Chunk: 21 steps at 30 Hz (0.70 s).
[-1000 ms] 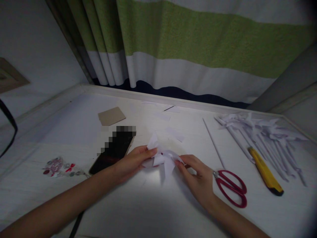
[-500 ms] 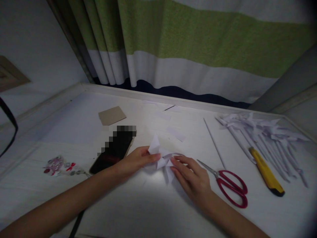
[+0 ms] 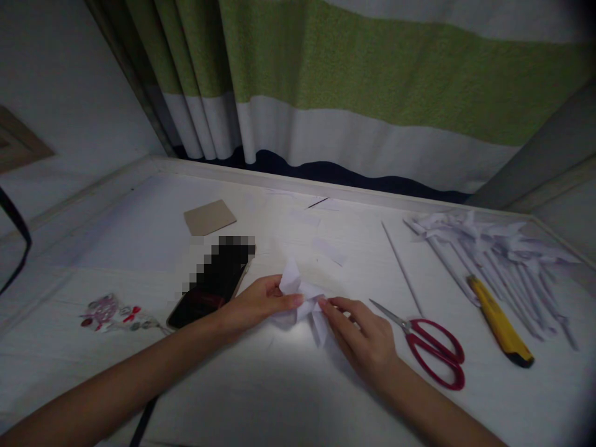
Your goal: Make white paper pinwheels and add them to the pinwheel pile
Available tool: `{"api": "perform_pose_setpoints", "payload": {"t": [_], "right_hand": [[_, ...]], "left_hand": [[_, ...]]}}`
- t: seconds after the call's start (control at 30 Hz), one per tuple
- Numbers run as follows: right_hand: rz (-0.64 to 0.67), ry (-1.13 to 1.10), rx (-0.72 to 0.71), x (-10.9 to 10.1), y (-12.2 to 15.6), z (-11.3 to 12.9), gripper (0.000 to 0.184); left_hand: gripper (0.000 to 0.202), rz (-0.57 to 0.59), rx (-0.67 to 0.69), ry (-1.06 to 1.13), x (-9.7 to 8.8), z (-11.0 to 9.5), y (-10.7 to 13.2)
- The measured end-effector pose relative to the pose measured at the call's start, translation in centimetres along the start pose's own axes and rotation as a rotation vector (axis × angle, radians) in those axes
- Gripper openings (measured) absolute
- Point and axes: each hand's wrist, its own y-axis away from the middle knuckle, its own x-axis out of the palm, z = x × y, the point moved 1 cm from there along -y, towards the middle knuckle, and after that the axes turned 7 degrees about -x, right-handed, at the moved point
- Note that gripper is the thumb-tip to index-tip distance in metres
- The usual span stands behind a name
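A small folded white paper piece (image 3: pixel 300 298) lies low over the white table (image 3: pixel 288 379), held between both hands. My left hand (image 3: pixel 254 305) pinches its left side with thumb and fingers closed on it. Pressing on its right side with fingertips together is my right hand (image 3: pixel 361 335). Part of the paper is hidden under the fingers.
Red-handled scissors (image 3: pixel 431 351) lie just right of my right hand, then a thin white stick (image 3: pixel 401 267), a yellow utility knife (image 3: pixel 500 321) and several paper pinwheels (image 3: pixel 493 254). A dark phone (image 3: pixel 212 282), brown card (image 3: pixel 209 217) and small red trinkets (image 3: pixel 112 312) lie left. Paper scraps (image 3: pixel 329 251) lie behind.
The paper has been folded smaller and flatter. My right hand moved left toward my left hand, closing in on the paper, which uncovered the scissor blades.
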Motion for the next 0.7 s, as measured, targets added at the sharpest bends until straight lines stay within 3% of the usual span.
{"api": "perform_pose_setpoints", "payload": {"t": [0.33, 0.57, 0.7], "right_hand": [[-0.043, 0.273, -0.269, -1.4, -1.2, 0.5, 0.022], [0.009, 0.172, -0.297, -0.8, -1.4, -0.1, 0.015], [0.019, 0.02, -0.233, -0.5, -1.8, 0.0, 0.013]], "left_hand": [[0.026, 0.106, -0.006, 0.037, 0.1, 0.2, -0.2], [0.032, 0.106, 0.004, -0.153, -0.1, 0.4, -0.4], [0.034, 0.1, -0.019, -0.266, -0.3, 0.5, -0.5]]}}
